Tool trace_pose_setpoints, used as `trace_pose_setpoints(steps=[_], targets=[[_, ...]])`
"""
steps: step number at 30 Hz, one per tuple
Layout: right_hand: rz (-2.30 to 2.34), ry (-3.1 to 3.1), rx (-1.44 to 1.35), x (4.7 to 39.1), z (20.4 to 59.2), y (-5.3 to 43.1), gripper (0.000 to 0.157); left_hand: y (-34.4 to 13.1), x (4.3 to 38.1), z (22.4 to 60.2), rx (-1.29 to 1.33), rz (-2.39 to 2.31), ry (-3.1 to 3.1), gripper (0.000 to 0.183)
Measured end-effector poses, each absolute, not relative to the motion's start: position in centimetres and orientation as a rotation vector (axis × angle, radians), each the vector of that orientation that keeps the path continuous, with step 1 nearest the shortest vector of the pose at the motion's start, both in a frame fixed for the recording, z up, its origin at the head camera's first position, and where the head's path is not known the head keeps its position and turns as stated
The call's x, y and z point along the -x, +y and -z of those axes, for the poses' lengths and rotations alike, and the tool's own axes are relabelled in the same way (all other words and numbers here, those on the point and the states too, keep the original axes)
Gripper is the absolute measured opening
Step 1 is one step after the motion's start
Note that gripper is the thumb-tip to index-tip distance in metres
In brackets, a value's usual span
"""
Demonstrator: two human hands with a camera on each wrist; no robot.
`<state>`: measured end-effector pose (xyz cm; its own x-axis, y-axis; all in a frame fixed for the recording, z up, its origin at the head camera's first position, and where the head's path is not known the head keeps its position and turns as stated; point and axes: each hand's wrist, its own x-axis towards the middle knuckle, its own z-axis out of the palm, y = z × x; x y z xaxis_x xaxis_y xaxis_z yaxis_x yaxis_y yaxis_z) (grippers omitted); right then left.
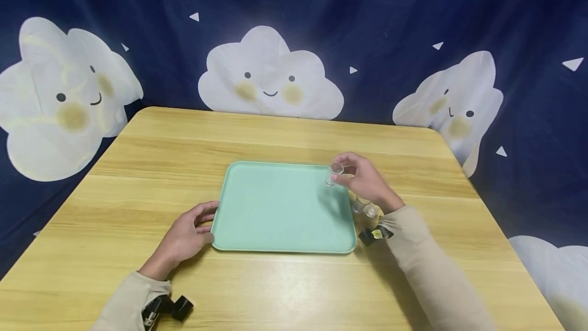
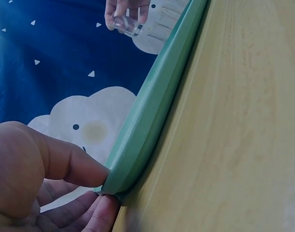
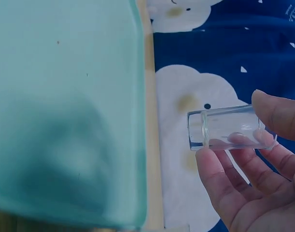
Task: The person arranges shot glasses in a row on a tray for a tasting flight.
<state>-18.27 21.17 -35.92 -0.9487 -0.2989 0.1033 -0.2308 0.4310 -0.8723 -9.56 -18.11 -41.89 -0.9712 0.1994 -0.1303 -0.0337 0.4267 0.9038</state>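
My right hand (image 1: pixel 364 176) grips a small clear shot glass (image 3: pixel 229 128) between thumb and fingers. The glass is upright, held above the far right corner of the mint-green tray (image 1: pixel 280 208), its thick base downward. At the tray's left edge, my left hand (image 1: pixel 189 231) touches the rim, thumb near the front corner and fingertips further back. In the left wrist view, the left thumb (image 2: pixel 82 166) lies against the tray's corner with the other fingers low beside it. The tray lies flat on the wooden table.
More small clear glasses (image 1: pixel 370 212) stand on the table just right of the tray, partly under the right wrist. The wooden table (image 1: pixel 285 290) extends around the tray. Behind it hangs a dark blue curtain (image 1: pixel 294 4) with smiling clouds.
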Motion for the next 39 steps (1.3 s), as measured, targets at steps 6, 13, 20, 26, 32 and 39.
trace_pose_setpoints(steps=[6, 13, 20, 26, 32, 39], targets=[[1.554, 2.578, 0.5, 18.5, 36.3, 20.0, 0.029, -18.2, 9.2, 42.1, -0.158, -1.568, 2.459, 0.067], [1.569, 2.574, 0.538, 19.3, 36.0, 18.8, 0.031, -17.9, 9.8, 41.6, -0.161, -1.583, 2.461, 0.067], [1.581, 2.548, 0.525, 19.7, 36.2, 17.5, 0.032, -18.0, 10.0, 41.7, -0.161, -1.578, 2.464, 0.068], [1.585, 2.525, 0.523, 20.3, 36.6, 16.2, 0.031, -18.1, 9.9, 41.7, -0.149, -1.574, 2.466, 0.069], [1.585, 2.537, 0.549, 20.8, 37.0, 14.9, 0.031, -18.1, 10.0, 41.7, -0.148, -1.576, 2.483, 0.068], [1.533, 2.527, 0.544, 20.8, 37.1, 13.5, 0.033, -18.2, 9.9, 42.0, -0.185, -1.582, 2.483, 0.067]])
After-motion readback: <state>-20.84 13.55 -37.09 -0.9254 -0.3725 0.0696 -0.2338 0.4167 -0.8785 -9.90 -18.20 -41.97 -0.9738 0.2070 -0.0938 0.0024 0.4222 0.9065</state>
